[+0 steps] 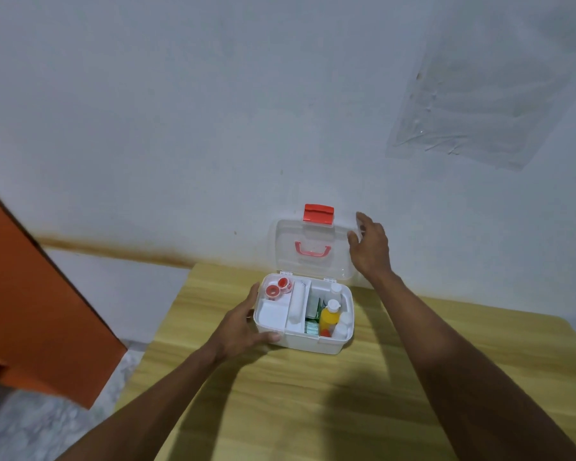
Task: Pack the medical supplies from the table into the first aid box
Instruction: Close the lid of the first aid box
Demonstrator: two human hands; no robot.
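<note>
First aid box (313,342) standing on the wooden bench (313,410) close to the wall, lid (290,261) raised upright with red latch (318,213) on top. Inside already: two red tape rolls (278,287), a white bandage roll (296,302), a yellow bottle (329,316), small white bottles, some flat packets. No loose supplies visible on the bench, so packing judged nearly finished. Left hand (243,324) spread open against the left side wall of the box, steadying it. Right hand (369,244) open, fingers loosely apart, at the right edge of the lid, touching or just beside it; hard to tell. Probably light, stiff thin plastic, a bit slippery; lid best taken by the upper edge near the latch, base held from the side against sliding.
</note>
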